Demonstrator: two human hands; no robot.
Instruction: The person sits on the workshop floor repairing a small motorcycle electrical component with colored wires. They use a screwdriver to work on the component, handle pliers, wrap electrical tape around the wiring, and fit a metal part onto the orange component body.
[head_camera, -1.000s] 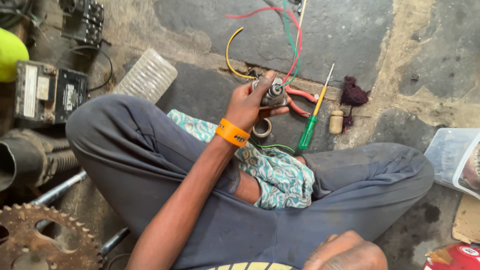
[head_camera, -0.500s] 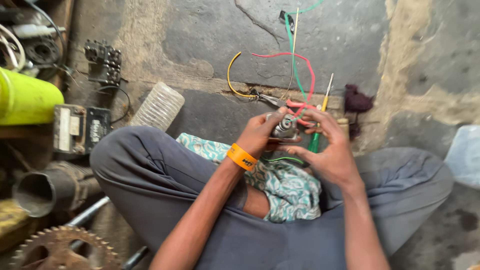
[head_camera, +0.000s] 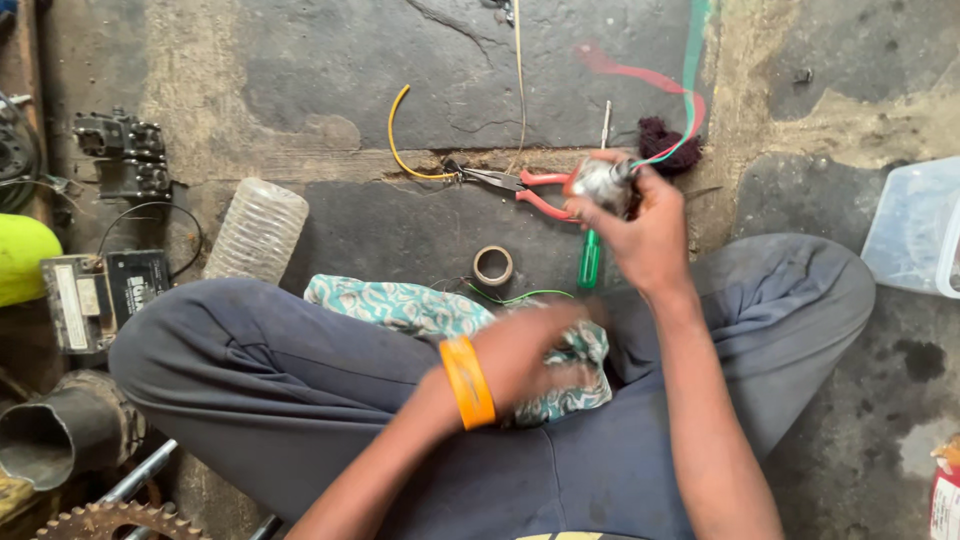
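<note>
Metal, grey and dull, is what the right hand (head_camera: 650, 235) is clenched around: a small round part (head_camera: 601, 183) is held up at the fingertips, above the floor (head_camera: 330, 60) and just past the right knee. From the part, red and green wires (head_camera: 672, 95) are led away toward the far right, where they blur out of view. The part lies at the far tip of the right hand, well apart from the left hand (head_camera: 535, 350), which is much nearer the body. The left hand is smeared by motion over the patterned cloth (head_camera: 400, 305) on the lap, an orange band (head_camera: 468, 382) on its wrist — whether it is gripping the cloth or only resting there cannot be told.

The part looks squat rather than long, so no clear long axis can be read; its detail is lost in blur, and only a pale shine on its top is seen.

Just left of the part, red-handled pliers (head_camera: 520, 185) are laid flat on the floor, jaws pointing left toward a curved yellow wire (head_camera: 397, 140). A green-handled screwdriver (head_camera: 590, 255) is seen under the right hand, its shaft running away to the far side. A tape roll (head_camera: 492, 265) is set on the floor between pliers and cloth — near the left hand, and a thin green wire (head_camera: 515, 297) is trailed beside it.
</note>
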